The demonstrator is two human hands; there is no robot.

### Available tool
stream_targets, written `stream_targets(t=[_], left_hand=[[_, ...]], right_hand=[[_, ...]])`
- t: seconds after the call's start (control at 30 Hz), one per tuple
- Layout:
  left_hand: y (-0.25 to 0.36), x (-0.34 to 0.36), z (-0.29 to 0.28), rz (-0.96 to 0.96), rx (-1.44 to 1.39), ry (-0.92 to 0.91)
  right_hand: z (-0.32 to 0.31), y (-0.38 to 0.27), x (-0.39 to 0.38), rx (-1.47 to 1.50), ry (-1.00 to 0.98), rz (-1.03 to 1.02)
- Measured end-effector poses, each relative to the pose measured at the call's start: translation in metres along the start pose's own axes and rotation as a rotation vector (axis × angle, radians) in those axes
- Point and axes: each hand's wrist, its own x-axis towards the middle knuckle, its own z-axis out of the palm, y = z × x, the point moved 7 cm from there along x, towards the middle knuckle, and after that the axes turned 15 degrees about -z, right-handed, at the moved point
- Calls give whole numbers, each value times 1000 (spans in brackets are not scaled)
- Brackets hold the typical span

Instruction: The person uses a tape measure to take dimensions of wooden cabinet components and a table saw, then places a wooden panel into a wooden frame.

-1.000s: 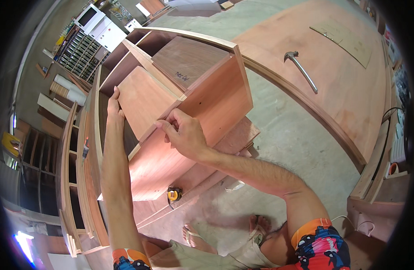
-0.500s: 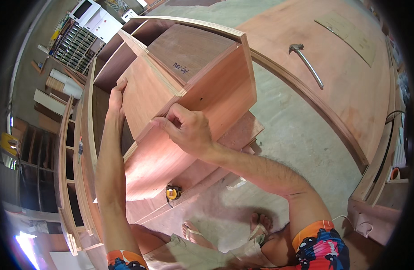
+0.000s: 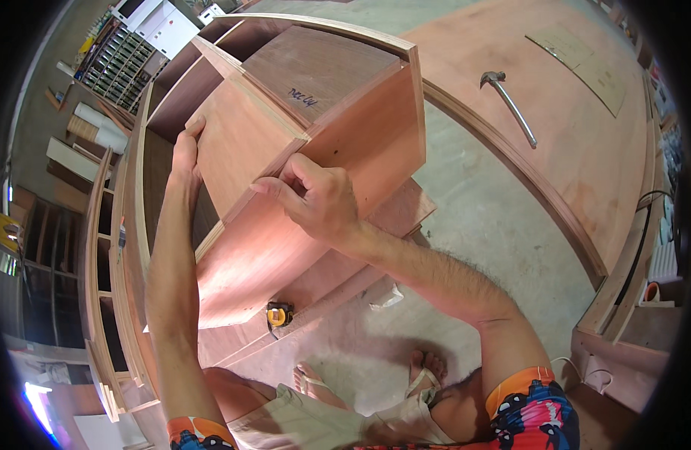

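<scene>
A wooden cabinet (image 3: 372,131) with several compartments stands before me, its plywood side facing me. A light plywood panel (image 3: 237,135) sits in its opening, beside a darker panel (image 3: 315,71) with handwriting on it. My left hand (image 3: 186,150) grips the panel's left edge, thumb toward the top; some of its fingers are hidden. Curled against the near edge, my right hand (image 3: 315,196) pinches the rim where panel and cabinet side meet, thumb lying along the edge.
A claw hammer (image 3: 510,109) lies on a large plywood sheet (image 3: 495,45) at right. Below the cabinet, a yellow-black tape measure (image 3: 279,314) rests near my feet. Another wooden frame with openings (image 3: 109,300) stands at left. A scrap of white plastic (image 3: 387,298) is on the floor.
The whole view has shifted slightly, so the cabinet appears a little higher and farther left. Both hands keep nearly the same places on the panel.
</scene>
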Motion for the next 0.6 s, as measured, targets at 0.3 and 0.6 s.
stream_targets(t=[0.3, 0.6], left_hand=[[0, 4, -1, -6, 6, -45], [1, 0, 1, 27, 26, -10]], right_hand=[[2, 0, 0, 4, -10, -37], [4, -1, 0, -19, 0, -97]])
